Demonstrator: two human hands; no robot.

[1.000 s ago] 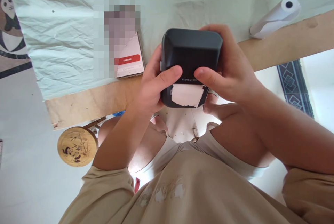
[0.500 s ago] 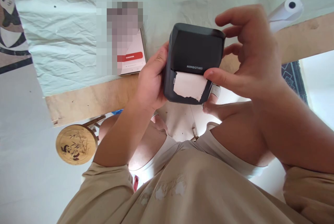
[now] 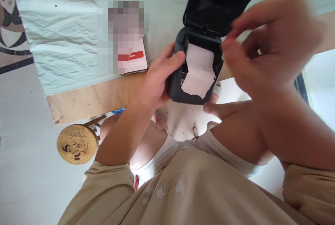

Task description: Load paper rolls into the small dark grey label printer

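Note:
A black label printer is tilted toward me above the front edge of the table, its hinged lid swung up and back. Inside the open compartment lies white paper, its torn end hanging over the front. My left hand grips the printer's left side, thumb on the rim. Blurred by motion, my right hand is at the printer's right, beside the lid hinge. Its thumb and forefinger tips are close together; whether they touch the printer or hold anything is unclear.
A phone, partly pixelated, lies on the pale green cloth left of the printer. The table's bare wooden edge runs in front of me. A round wooden stool with a panda drawing stands at the lower left.
The printer's lid has gone from closed to raised, uncovering the paper inside. My right hand has shifted slightly right, and my left thumb now rests on the rim.

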